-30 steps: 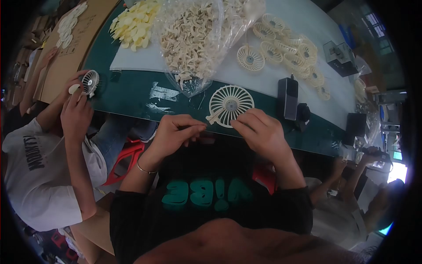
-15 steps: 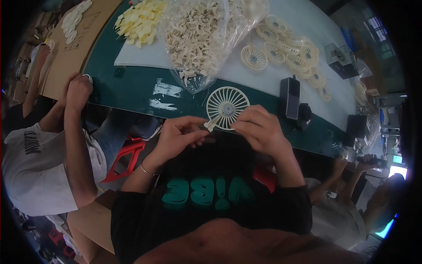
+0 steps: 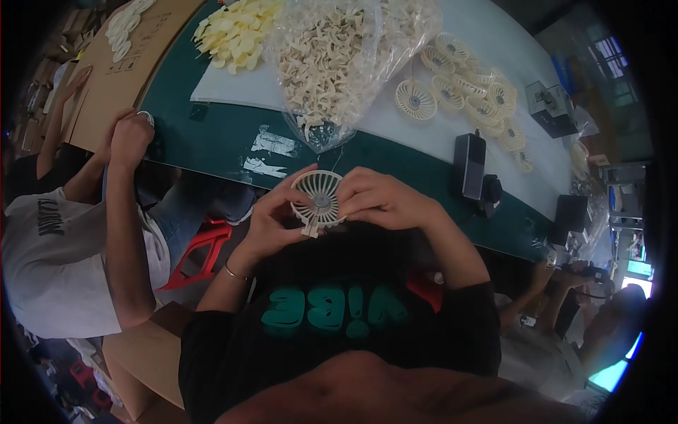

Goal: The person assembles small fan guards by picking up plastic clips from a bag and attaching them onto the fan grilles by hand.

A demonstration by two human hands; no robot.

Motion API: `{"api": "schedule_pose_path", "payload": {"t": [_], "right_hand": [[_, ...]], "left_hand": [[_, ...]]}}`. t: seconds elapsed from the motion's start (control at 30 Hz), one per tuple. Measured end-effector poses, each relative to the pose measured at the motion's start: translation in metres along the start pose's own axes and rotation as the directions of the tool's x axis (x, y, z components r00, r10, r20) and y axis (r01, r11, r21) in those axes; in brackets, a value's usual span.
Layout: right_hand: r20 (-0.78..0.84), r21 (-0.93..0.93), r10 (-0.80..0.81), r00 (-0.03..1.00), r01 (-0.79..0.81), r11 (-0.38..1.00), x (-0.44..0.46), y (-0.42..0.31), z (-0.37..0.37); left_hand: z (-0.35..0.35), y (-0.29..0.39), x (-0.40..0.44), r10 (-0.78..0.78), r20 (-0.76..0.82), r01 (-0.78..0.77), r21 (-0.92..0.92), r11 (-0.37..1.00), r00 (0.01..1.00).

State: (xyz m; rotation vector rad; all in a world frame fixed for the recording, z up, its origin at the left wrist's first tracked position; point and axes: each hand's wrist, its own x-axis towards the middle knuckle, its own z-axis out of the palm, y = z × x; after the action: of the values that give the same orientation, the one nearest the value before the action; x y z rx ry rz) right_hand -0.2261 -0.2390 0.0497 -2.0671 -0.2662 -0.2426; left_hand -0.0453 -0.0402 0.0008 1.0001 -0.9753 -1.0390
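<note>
A round, cream-coloured plastic fan grille [image 3: 318, 185] with radial slats is held between my two hands, just off the table's near edge. My left hand [image 3: 267, 222] wraps round its left side, fingers behind the rim and thumb below. On the right side, my right hand [image 3: 378, 200] pinches the rim with thumb and fingertips. A small pale stem-like piece [image 3: 311, 229] juts from the grille's lower edge toward my body. My fingers partly hide how that piece sits against the grille.
A clear bag of small curved cream parts [image 3: 321, 78] lies ahead, beside yellow pieces [image 3: 236, 35]. Several similar grilles [image 3: 480, 88] are heaped at the right. A dark rectangular device [image 3: 469, 162] stands near the table edge. Co-workers sit on both sides; one's hands [image 3: 131, 138] rest at the left.
The grille has come off the table edge, moving left and toward my body. My left hand now wraps its side, and my right hand has followed it leftward.
</note>
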Motion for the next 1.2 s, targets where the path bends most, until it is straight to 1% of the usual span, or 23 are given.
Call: {"api": "schedule_pose_path", "payload": {"t": [0.03, 0.07, 0.1, 0.13, 0.17, 0.2, 0.23, 0.27, 0.3, 0.33, 0.37, 0.43, 0.57, 0.63, 0.67, 0.73, 0.77, 0.83, 0.87, 0.93, 1.07, 1.17, 1.2], "right_hand": [[0.006, 0.001, -0.001, 1.000, 0.001, 1.000, 0.007, 0.005, 0.002], [0.037, 0.013, -0.049, 0.998, 0.048, 0.999, 0.015, 0.010, 0.004], [0.069, 0.028, -0.098, 0.993, 0.096, 0.995, 0.021, 0.014, 0.004], [0.076, 0.031, -0.098, 0.992, 0.096, 0.995, 0.027, 0.015, 0.002], [0.103, 0.145, 0.013, 0.995, -0.028, 0.989, 0.033, 0.013, -0.001], [0.142, 0.251, 0.120, 0.983, -0.153, 0.956, 0.039, 0.012, -0.004], [0.057, 0.203, 0.213, 0.975, -0.221, 0.954, 0.048, 0.015, -0.008], [-0.062, -0.019, 0.194, 0.979, -0.196, 0.980, 0.056, 0.027, -0.011], [-0.174, -0.241, 0.147, 0.974, -0.187, 0.952, 0.063, 0.041, -0.015], [-0.205, -0.503, 0.015, 0.979, -0.119, 0.856, 0.070, 0.051, -0.021], [-0.202, -0.502, 0.012, 0.979, -0.114, 0.857, 0.076, 0.064, -0.028], [-0.050, -0.733, 0.057, 0.997, -0.075, 0.676, 0.086, 0.079, -0.038], [-0.014, -0.766, 0.018, 1.000, -0.023, 0.642, 0.088, 0.083, -0.035], [-0.081, -0.767, 0.239, 0.968, -0.214, 0.605, 0.082, 0.072, -0.027], [-0.079, -0.767, 0.240, 0.968, -0.213, 0.605, 0.078, 0.066, -0.024], [-0.150, -0.643, 0.282, 0.948, -0.310, 0.700, 0.068, 0.056, -0.021], [-0.148, -0.643, 0.283, 0.948, -0.310, 0.700, 0.067, 0.053, -0.023], [-0.214, -0.528, 0.197, 0.957, -0.282, 0.801, 0.067, 0.048, -0.027], [-0.213, -0.528, 0.197, 0.957, -0.282, 0.801, 0.066, 0.044, -0.029], [-0.171, -0.560, 0.271, 0.947, -0.319, 0.764, 0.066, 0.040, -0.034], [-0.174, -0.584, 0.289, 0.941, -0.335, 0.740, 0.061, 0.057, -0.032], [-0.201, -0.569, 0.284, 0.938, -0.348, 0.746, 0.057, 0.071, -0.026], [-0.232, -0.500, 0.290, 0.928, -0.370, 0.783, 0.054, 0.071, -0.024]], "left_hand": [[-0.003, 0.002, 0.001, 0.114, -0.031, -0.110, 0.124, 0.986, 0.993], [-0.007, 0.003, 0.001, 0.229, -0.048, -0.210, 0.248, 0.946, 0.972], [-0.013, 0.003, 0.000, 0.230, -0.055, -0.210, 0.248, 0.946, 0.972], [-0.018, 0.003, -0.001, 0.284, -0.034, -0.248, 0.395, 0.885, 0.958], [-0.022, 0.003, -0.002, 0.332, -0.005, -0.279, 0.531, 0.800, 0.943], [-0.024, 0.003, -0.004, 0.334, -0.013, -0.277, 0.532, 0.800, 0.942], [-0.026, 0.003, -0.005, 0.332, -0.037, -0.255, 0.563, 0.786, 0.943], [-0.028, 0.004, -0.007, 0.328, -0.060, -0.231, 0.592, 0.772, 0.943], [-0.030, 0.006, -0.008, 0.327, -0.067, -0.226, 0.593, 0.773, 0.943], [-0.033, 0.007, -0.009, 0.330, -0.046, -0.224, 0.646, 0.730, 0.943], [-0.035, 0.008, -0.009, 0.333, -0.022, -0.224, 0.697, 0.681, 0.943], [-0.037, 0.011, -0.010, 0.312, -0.041, -0.197, 0.699, 0.688, 0.949], [-0.038, 0.011, -0.009, 0.312, -0.062, -0.171, 0.727, 0.665, 0.948], [-0.037, 0.009, -0.009, 0.319, -0.070, -0.174, 0.719, 0.673, 0.945], [-0.037, 0.008, -0.009, 0.326, -0.074, -0.179, 0.711, 0.680, 0.942], [-0.038, 0.002, -0.010, 0.327, -0.056, -0.181, 0.739, 0.649, 0.943], [-0.039, 0.000, -0.010, 0.329, -0.035, -0.186, 0.767, 0.614, 0.944], [-0.038, -0.002, -0.008, 0.336, -0.040, -0.190, 0.758, 0.623, 0.941], [-0.038, -0.002, -0.007, 0.345, -0.041, -0.198, 0.751, 0.630, 0.938], [-0.036, -0.001, -0.007, 0.330, -0.057, -0.180, 0.743, 0.645, 0.942], [-0.035, -0.002, -0.005, 0.344, -0.068, -0.183, 0.742, 0.645, 0.936], [-0.035, -0.003, -0.005, 0.353, -0.066, -0.186, 0.752, 0.633, 0.933], [-0.035, -0.003, -0.004, 0.352, -0.068, -0.184, 0.752, 0.632, 0.934]]}}
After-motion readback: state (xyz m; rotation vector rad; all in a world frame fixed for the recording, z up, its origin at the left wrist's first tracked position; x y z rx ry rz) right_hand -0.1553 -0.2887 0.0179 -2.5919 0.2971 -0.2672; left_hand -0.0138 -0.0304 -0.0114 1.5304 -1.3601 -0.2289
